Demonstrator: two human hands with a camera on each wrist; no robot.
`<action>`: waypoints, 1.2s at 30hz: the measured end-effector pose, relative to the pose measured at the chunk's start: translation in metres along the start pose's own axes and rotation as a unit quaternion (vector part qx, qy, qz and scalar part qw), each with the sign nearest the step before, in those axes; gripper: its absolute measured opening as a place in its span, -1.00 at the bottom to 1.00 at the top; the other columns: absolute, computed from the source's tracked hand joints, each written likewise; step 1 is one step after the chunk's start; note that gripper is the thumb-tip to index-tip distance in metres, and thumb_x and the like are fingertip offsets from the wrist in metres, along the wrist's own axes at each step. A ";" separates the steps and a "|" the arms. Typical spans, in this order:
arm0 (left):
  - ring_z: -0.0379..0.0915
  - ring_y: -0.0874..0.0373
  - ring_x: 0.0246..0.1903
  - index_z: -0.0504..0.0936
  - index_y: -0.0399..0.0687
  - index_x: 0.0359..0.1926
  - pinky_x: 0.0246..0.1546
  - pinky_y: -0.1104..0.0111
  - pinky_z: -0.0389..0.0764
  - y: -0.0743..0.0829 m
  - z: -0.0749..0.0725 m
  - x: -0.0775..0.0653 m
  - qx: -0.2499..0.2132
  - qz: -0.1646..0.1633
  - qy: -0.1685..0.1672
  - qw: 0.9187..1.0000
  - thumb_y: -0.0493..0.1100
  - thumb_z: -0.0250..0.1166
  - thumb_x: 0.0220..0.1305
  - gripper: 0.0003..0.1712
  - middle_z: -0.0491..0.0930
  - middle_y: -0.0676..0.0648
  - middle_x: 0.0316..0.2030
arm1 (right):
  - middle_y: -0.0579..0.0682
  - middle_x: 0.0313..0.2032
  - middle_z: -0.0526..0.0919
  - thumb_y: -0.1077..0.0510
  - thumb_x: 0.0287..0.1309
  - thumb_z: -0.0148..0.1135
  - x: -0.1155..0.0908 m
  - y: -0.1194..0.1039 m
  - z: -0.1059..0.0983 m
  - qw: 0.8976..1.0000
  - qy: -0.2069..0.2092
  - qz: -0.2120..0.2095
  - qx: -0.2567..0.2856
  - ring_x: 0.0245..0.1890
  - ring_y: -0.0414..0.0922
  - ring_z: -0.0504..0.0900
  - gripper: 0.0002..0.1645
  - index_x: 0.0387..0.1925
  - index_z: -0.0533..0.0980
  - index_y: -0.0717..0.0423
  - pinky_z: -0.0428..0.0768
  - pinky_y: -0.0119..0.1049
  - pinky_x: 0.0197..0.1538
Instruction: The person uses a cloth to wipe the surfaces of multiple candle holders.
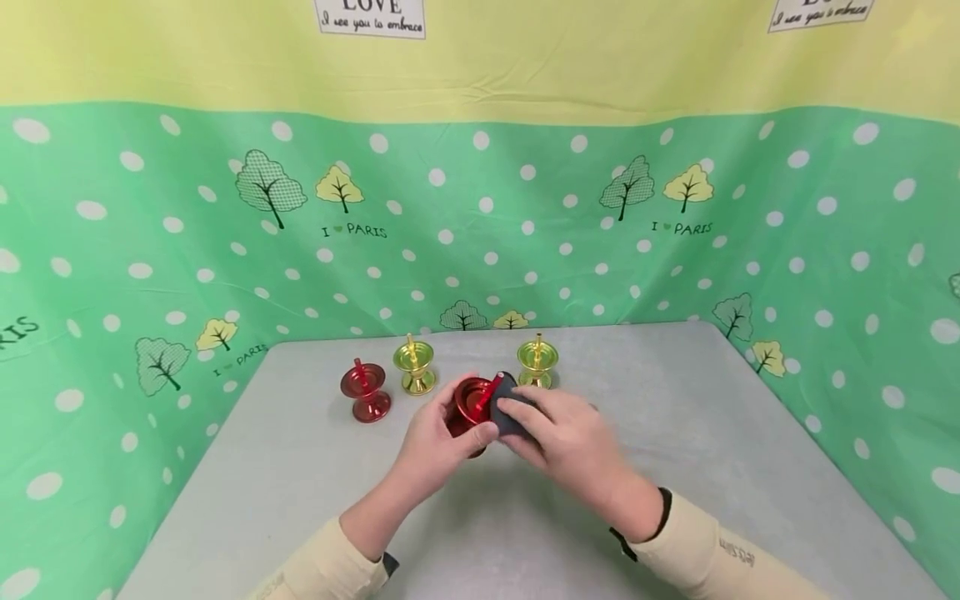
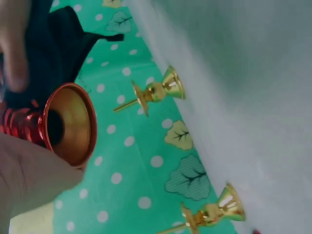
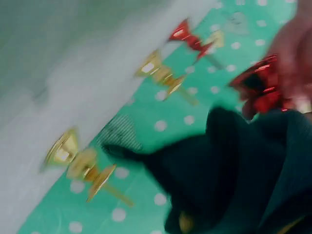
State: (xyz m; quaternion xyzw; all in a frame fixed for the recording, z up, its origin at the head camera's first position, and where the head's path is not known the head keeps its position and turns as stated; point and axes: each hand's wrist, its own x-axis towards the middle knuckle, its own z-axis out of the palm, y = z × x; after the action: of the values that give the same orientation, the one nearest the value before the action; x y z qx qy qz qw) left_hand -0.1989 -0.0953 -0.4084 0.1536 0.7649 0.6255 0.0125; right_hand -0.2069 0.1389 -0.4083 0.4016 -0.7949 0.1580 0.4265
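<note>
A shiny red candlestick (image 1: 472,398) with a cup-like dish and an upright stem is gripped by my left hand (image 1: 435,440). It tilts, and its hollow, flared base (image 2: 80,124) faces sideways in the left wrist view. My right hand (image 1: 576,437) holds a dark cloth (image 1: 506,415) against the dish and stem, with its fingers bent over the fabric. A loose corner of the cloth (image 3: 195,156) hangs away from the candlestick in the right wrist view. The cloth hides part of the dish.
Another red candlestick (image 1: 365,385) stands upright at the left of the grey table (image 1: 300,500). Two gold candlesticks stand farther back, one left of centre (image 1: 417,360) and one (image 1: 537,358) just beyond my right hand. A green dotted curtain (image 1: 480,225) hangs behind.
</note>
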 end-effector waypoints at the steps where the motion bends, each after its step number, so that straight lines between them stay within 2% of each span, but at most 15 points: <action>1: 0.65 0.03 0.15 0.38 0.00 0.57 0.08 0.43 0.73 -0.001 -0.001 0.000 -0.006 -0.002 0.011 1.000 0.11 0.60 0.21 -0.01 0.63 -0.15 0.31 | 0.06 0.08 0.80 -0.21 0.44 0.36 0.002 -0.002 -0.002 1.000 -0.008 0.002 0.021 -0.02 0.01 0.83 -0.51 0.16 0.68 0.02 0.81 -0.06 -0.05; 4: 0.69 0.04 0.13 0.44 -0.01 0.51 0.07 0.40 0.75 -0.003 -0.007 0.003 -0.054 -0.006 0.030 0.998 0.05 0.64 0.16 -0.05 0.65 -0.20 0.27 | 0.05 0.18 0.78 -0.23 0.39 0.39 0.007 -0.006 -0.008 0.996 -0.028 0.008 0.088 0.09 -0.01 0.81 -0.40 0.25 0.65 0.06 0.79 -0.07 0.05; 7: 0.71 0.09 0.09 0.47 -0.11 0.45 0.07 0.36 0.77 -0.005 -0.013 0.005 -0.103 -0.006 0.019 0.994 0.07 0.69 0.07 -0.02 0.67 -0.25 0.22 | 0.03 0.22 0.77 -0.24 0.43 0.33 0.011 -0.006 -0.011 0.992 -0.030 -0.010 0.118 0.11 -0.02 0.79 -0.44 0.24 0.67 0.01 0.78 -0.08 0.07; 9: 0.72 0.14 0.05 0.47 -0.21 0.41 0.05 0.36 0.78 -0.006 -0.017 0.005 -0.122 -0.005 -0.006 0.993 0.06 0.70 0.06 -0.02 0.69 -0.24 0.18 | 0.02 0.19 0.78 -0.21 0.43 0.35 0.013 -0.004 -0.011 0.992 -0.019 -0.038 0.121 0.05 -0.02 0.80 -0.49 0.20 0.70 -0.01 0.78 -0.12 0.02; 12: 0.73 0.19 0.02 0.44 -0.32 0.43 0.04 0.35 0.78 -0.005 -0.021 0.004 -0.138 0.005 -0.056 0.989 0.04 0.68 0.13 -0.02 0.72 -0.13 0.15 | 0.03 0.10 0.82 -0.13 0.34 0.48 0.016 -0.001 -0.011 0.989 0.011 -0.071 0.128 -0.07 -0.03 0.79 -0.57 0.11 0.73 -0.02 0.76 -0.16 -0.08; 16: 0.74 0.23 0.02 0.40 -0.39 0.45 0.07 0.35 0.77 -0.002 -0.029 0.005 -0.165 0.033 -0.123 0.978 0.15 0.59 0.24 0.00 0.74 0.04 0.11 | 0.04 0.03 0.84 -0.07 0.25 0.57 0.021 0.004 -0.013 0.985 0.036 -0.082 0.149 -0.17 -0.05 0.77 -0.60 0.05 0.74 -0.03 0.73 -0.20 -0.17; 20: 0.73 0.24 0.07 0.35 -0.47 0.48 0.14 0.35 0.74 -0.002 -0.035 0.007 -0.193 0.043 -0.173 0.965 0.19 0.48 0.37 0.00 0.74 0.09 0.13 | 0.04 0.01 0.84 -0.11 0.33 0.50 0.022 0.005 -0.014 0.985 0.036 -0.084 0.149 -0.19 -0.06 0.77 -0.64 0.03 0.75 -0.03 0.72 -0.19 -0.18; 21: 0.72 0.24 0.07 0.35 -0.47 0.48 0.14 0.36 0.74 -0.003 -0.035 0.007 -0.195 0.039 -0.173 0.965 0.20 0.47 0.37 0.00 0.74 0.09 0.13 | 0.04 0.02 0.84 -0.11 0.36 0.47 0.022 0.004 -0.014 0.986 0.034 -0.082 0.142 -0.18 -0.05 0.77 -0.65 0.03 0.74 -0.01 0.72 -0.18 -0.17; 23: 0.73 0.24 0.05 0.39 -0.42 0.48 0.12 0.36 0.75 -0.003 -0.032 0.007 -0.177 0.038 -0.152 0.972 0.20 0.48 0.37 -0.03 0.73 0.06 0.14 | 0.03 0.03 0.84 -0.13 0.42 0.41 0.021 0.002 -0.013 0.989 0.028 -0.075 0.121 -0.16 -0.04 0.78 -0.64 0.03 0.74 0.01 0.73 -0.17 -0.15; 26: 0.72 0.23 0.05 0.45 -0.25 0.49 0.08 0.36 0.76 -0.003 -0.024 0.006 -0.116 0.044 -0.097 0.987 0.17 0.53 0.31 -0.08 0.72 -0.07 0.17 | 0.03 0.04 0.84 -0.11 0.44 0.39 0.018 -0.005 -0.011 0.994 0.026 -0.068 0.083 -0.11 -0.03 0.80 -0.63 0.05 0.74 0.05 0.76 -0.15 -0.10; 29: 0.72 0.19 0.07 0.46 -0.16 0.50 0.06 0.36 0.77 -0.003 -0.020 0.004 -0.063 0.057 -0.064 0.994 0.07 0.55 0.30 -0.13 0.68 -0.25 0.23 | 0.02 0.04 0.84 -0.10 0.42 0.42 0.014 -0.010 -0.007 0.995 0.031 -0.069 0.069 -0.09 -0.02 0.80 -0.61 0.08 0.74 0.05 0.78 -0.14 -0.05; 32: 0.72 0.19 0.06 0.47 -0.19 0.49 0.07 0.37 0.76 -0.003 -0.024 0.003 -0.065 0.054 -0.080 0.993 0.02 0.56 0.31 -0.16 0.67 -0.28 0.23 | 0.02 0.02 0.84 -0.11 0.44 0.39 0.012 -0.008 -0.004 0.992 0.042 -0.085 0.088 -0.08 -0.02 0.80 -0.61 0.08 0.73 0.05 0.76 -0.14 -0.04; 34: 0.73 0.22 0.05 0.46 -0.26 0.48 0.07 0.39 0.75 -0.004 -0.030 0.003 -0.089 0.046 -0.113 0.989 0.07 0.54 0.33 -0.14 0.70 -0.17 0.20 | 0.02 0.02 0.84 -0.12 0.46 0.36 0.012 -0.003 -0.002 0.988 0.046 -0.098 0.113 -0.08 -0.03 0.79 -0.61 0.08 0.73 0.04 0.74 -0.15 -0.03; 36: 0.74 0.25 0.03 0.44 -0.38 0.46 0.09 0.39 0.74 -0.005 -0.036 0.004 -0.123 0.043 -0.157 0.979 0.13 0.50 0.37 -0.10 0.74 -0.03 0.14 | 0.03 0.03 0.83 -0.12 0.45 0.37 0.013 0.002 -0.001 0.983 0.048 -0.114 0.137 -0.08 -0.03 0.79 -0.61 0.08 0.73 0.05 0.73 -0.16 -0.02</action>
State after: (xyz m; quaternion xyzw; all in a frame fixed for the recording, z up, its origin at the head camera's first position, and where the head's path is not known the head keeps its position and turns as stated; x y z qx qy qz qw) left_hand -0.2117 -0.1296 -0.4045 0.2798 0.6636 0.6826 0.1242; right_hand -0.2121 0.1347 -0.3973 0.5361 -0.6932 0.2347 0.4207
